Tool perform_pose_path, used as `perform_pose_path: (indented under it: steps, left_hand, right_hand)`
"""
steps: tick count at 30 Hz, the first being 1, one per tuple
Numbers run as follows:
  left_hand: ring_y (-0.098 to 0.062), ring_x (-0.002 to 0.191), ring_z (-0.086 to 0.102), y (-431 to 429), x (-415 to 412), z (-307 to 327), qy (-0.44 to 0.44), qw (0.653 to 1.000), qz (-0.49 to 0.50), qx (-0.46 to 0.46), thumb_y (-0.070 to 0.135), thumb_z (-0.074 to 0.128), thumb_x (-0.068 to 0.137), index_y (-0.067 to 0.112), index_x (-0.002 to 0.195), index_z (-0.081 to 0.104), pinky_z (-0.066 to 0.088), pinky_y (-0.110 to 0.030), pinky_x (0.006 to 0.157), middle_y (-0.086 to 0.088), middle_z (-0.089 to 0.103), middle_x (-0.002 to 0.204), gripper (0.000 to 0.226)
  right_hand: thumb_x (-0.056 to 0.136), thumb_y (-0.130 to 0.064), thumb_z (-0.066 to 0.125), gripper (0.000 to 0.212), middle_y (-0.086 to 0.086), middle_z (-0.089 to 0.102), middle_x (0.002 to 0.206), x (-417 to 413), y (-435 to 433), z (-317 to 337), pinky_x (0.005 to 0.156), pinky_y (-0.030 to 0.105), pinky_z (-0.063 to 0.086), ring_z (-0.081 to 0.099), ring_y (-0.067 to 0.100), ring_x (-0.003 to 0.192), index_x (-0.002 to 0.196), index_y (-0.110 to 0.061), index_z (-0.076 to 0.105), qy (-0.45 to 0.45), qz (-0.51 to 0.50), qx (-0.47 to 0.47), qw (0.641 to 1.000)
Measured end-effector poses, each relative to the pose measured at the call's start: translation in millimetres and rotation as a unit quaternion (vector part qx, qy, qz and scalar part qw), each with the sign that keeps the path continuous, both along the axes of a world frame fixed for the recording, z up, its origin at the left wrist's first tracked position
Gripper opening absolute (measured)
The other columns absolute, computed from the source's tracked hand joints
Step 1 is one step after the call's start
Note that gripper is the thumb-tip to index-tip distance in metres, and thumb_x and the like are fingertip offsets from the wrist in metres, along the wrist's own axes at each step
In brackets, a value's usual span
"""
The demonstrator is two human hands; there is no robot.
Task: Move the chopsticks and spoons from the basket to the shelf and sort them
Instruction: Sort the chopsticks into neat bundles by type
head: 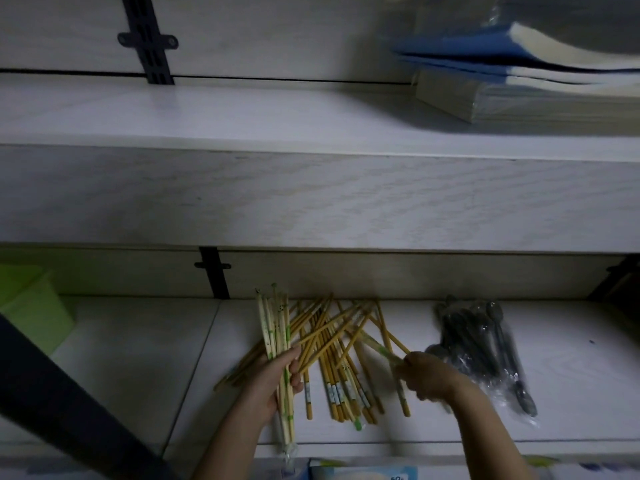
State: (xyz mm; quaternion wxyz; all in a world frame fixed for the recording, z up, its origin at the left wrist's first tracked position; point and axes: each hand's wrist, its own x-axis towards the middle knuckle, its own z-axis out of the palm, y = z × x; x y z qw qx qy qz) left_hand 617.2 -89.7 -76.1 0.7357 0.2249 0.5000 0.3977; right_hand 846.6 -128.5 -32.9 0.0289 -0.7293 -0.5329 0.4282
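Both forearms come up from the bottom edge, over a blue and white packet (363,472) that is cut off by the frame. A dark slanted bar (69,410) crosses the lower left corner just as close.

The left hand (273,382) grips a bundle of pale chopsticks (272,327) with green markings, fingers curled round their middle. The bundle stands nearly upright, its lower ends hanging past the front lip of the lower shelf (131,358). The right hand (427,375) is blurred, but its fingers are curled and pinch the end of 1 single chopstick (379,348), pale with a green band, slanting up and to the left.

Between the 2 hands the yellow chopsticks (332,344) lie in a loose, crossed heap on the lower shelf, some fanned out behind the bundle. Right of the heap, near the right hand, the black spoons (485,344) lie together in clear plastic, also on this shelf.

At the far left of the same shelf sits a green box (31,306), partly out of frame. A black bracket (214,275) runs down the back wall behind the heap. On the upper shelf (207,112), at the right, rests a stack of blue-covered pads (519,81).
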Motion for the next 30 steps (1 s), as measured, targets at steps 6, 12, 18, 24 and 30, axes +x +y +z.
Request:
perform_pose_path:
  steps: [6, 12, 18, 24, 30]
  left_hand:
    - [-0.014, 0.037, 0.043, 0, 0, -2, 0.009, 1.0, -0.017, -0.002, 0.008, 0.056, 0.091, 0.006, 0.08, 0.053, 0.043, -0.024, 0.042, -0.004, 0.047, 0.05, 0.011]
    - [-0.028, 0.072, 0.068, -1, 8, 3, -0.034, 0.999, -0.03, 0.006, 0.007, 0.056, 0.09, 0.001, 0.097, 0.057, 0.059, -0.031, 0.06, -0.021, 0.071, 0.083, 0.01]
    - [-0.021, 0.097, 0.068, -5, 20, 6, -0.081, 0.995, -0.041, 0.031, 0.019, 0.052, 0.091, 0.004, 0.109, 0.063, 0.055, -0.03, 0.073, -0.014, 0.071, 0.106, 0.025]
    - [-0.018, 0.072, 0.07, -5, 18, 2, -0.033, 0.999, 0.037, 0.017, 0.009, 0.057, 0.09, 0.001, 0.087, 0.061, 0.054, -0.029, 0.065, -0.011, 0.068, 0.074, 0.01]
    - [-0.025, 0.076, 0.062, 1, -2, 5, -0.056, 0.991, 0.122, -0.025, 0.006, 0.049, 0.094, 0.001, 0.079, 0.053, 0.048, -0.037, 0.087, -0.012, 0.058, 0.079, 0.017]
  right_hand:
    - [0.101, -0.026, 0.031, 0.027, -0.005, 0.042, 0.072, 26, -17, 40, 0.05, 0.019, 0.032, 0.036, 0.003, 0.054, 0.108, -0.01, 0.051, -0.075, 0.048, -0.005, 0.996]
    - [0.1, -0.033, 0.031, 0.028, -0.003, 0.049, 0.075, -3, -16, 39, 0.059, 0.02, 0.038, 0.044, 0.008, 0.062, 0.1, -0.012, 0.05, -0.019, 0.011, 0.142, 0.99]
    - [0.099, -0.038, 0.03, 0.031, 0.005, 0.062, 0.097, -90, -14, -11, 0.075, 0.034, 0.049, 0.06, 0.022, 0.085, 0.119, -0.017, 0.041, 0.067, 0.014, 0.193, 0.979]
    - [0.099, -0.04, 0.027, 0.04, 0.01, 0.061, 0.112, -110, -14, -31, 0.08, 0.033, 0.044, 0.059, 0.027, 0.1, 0.13, -0.021, 0.044, 0.021, 0.092, 0.219, 0.971]
    - [0.095, -0.033, 0.046, 0.025, 0.002, 0.062, 0.107, -58, -5, -50, 0.079, 0.029, 0.049, 0.061, 0.019, 0.095, 0.107, -0.02, 0.063, -0.076, -0.027, 0.234, 0.969]
